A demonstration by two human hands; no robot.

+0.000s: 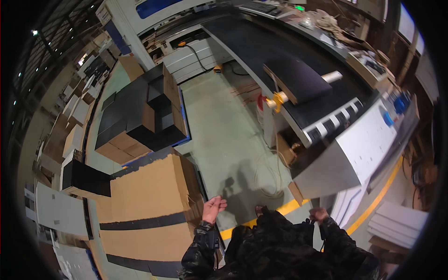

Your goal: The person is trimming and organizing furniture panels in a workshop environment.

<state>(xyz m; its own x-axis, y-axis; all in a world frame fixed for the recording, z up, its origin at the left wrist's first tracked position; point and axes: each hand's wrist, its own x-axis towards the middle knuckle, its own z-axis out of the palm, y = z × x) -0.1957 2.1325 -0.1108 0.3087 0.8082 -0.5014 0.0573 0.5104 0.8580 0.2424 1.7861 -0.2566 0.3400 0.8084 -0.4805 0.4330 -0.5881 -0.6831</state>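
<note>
- Cardboard stack [149,205], tall and brown with black strips across its top, stands on the floor at the person's left, just beside the left hand [213,208].
- Left hand is raised palm-up at the stack's near right corner, fingers [219,203] loosely spread and curled, holding nothing; whether it touches the cardboard edge I cannot tell.
- Right hand [318,214] sits low by the body near the yellow floor line [373,200]; it looks closed in a loose fist, with nothing seen in it, though the sleeve hides part of it.
- Farther left lie a pallet of black and brown sheets [140,116] and more black sheets [86,179].
- To the right runs a machine with a black conveyor belt [270,51]; a dark board [298,79] rests on it.
- Judging by the pose, the person stands between stack and machine, with the left hand reaching toward the stack: a step before any grasp.
- A next move would call for closing the fingers on the top sheet's edge and bringing the right hand over to share the wide sheet.
</note>
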